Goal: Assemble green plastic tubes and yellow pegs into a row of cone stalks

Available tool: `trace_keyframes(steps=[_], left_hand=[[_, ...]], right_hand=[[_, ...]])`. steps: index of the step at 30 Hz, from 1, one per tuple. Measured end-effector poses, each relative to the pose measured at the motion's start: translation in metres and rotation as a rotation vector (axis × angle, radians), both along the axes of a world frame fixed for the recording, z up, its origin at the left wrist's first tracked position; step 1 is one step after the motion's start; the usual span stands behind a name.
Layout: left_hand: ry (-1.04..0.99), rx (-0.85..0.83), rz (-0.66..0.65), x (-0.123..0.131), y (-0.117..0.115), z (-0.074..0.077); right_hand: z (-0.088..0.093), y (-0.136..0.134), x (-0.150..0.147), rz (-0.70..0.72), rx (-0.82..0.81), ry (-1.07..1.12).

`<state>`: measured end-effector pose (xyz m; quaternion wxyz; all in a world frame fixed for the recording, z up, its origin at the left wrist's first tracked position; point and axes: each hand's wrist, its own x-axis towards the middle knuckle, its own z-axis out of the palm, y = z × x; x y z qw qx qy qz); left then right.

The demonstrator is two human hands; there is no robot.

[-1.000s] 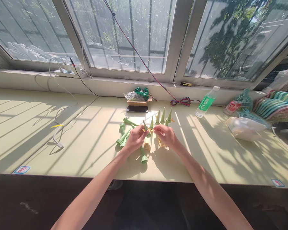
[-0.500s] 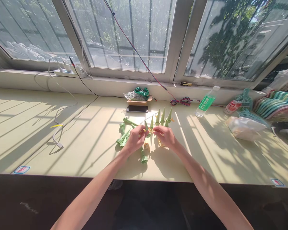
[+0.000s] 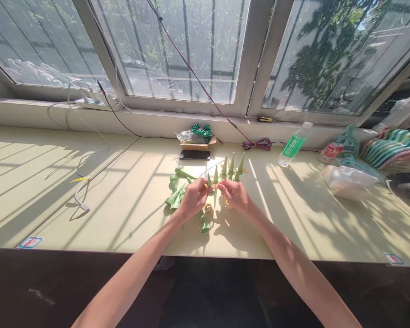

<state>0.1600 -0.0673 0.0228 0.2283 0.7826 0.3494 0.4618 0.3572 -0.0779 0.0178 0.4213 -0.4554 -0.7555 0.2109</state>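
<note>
My left hand (image 3: 195,196) is closed, with its fingertips around a green cone-shaped piece (image 3: 209,179) that points upward. Close beside it, my right hand (image 3: 236,195) pinches what looks like a small yellow piece (image 3: 216,186), mostly hidden by the fingers. Another green cone (image 3: 215,174) rises between the two hands. Several more pointed green pieces (image 3: 231,166) stand in a row just behind my right hand. Green flared tubes (image 3: 173,201) lie to the left of my left hand, and one green tube (image 3: 205,224) lies in front. A yellow clip-like part (image 3: 209,209) rests below the hands.
Behind the pieces lie a black phone (image 3: 195,155) and a small box (image 3: 198,146) holding plastic wrap and green material. A bottle (image 3: 293,146), a can (image 3: 330,152), a white bag (image 3: 348,182) and hangers (image 3: 392,152) stand right. A white cable (image 3: 80,196) trails left.
Both hands stay almost in place, the fingertips shifting slightly around the small pieces. The green cone at my left fingertips sits marginally lower and further right.
</note>
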Motion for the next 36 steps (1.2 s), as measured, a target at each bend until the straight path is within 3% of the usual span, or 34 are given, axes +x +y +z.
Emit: trace_keyframes(steps=[8,22,28,36], left_hand=[[-0.009,-0.021,0.000,-0.0013,0.0012,-0.0001],[0.026,0.016,-0.047,-0.0010,0.0016,-0.0036],[-0.004,-0.018,0.023,-0.0003,0.0020,-0.0006],[0.010,-0.023,-0.007,-0.0017,0.0019,-0.0021]], right_hand=[[0.0008,0.0020,-0.0021,0.048,-0.010,0.082],[-0.0012,-0.0029,-0.0040,0.021,-0.082,0.031],[0.0021,-0.0017,-0.0040,0.030,-0.005,0.067],[-0.0005,-0.0007,-0.0037,0.049,-0.034,0.071]])
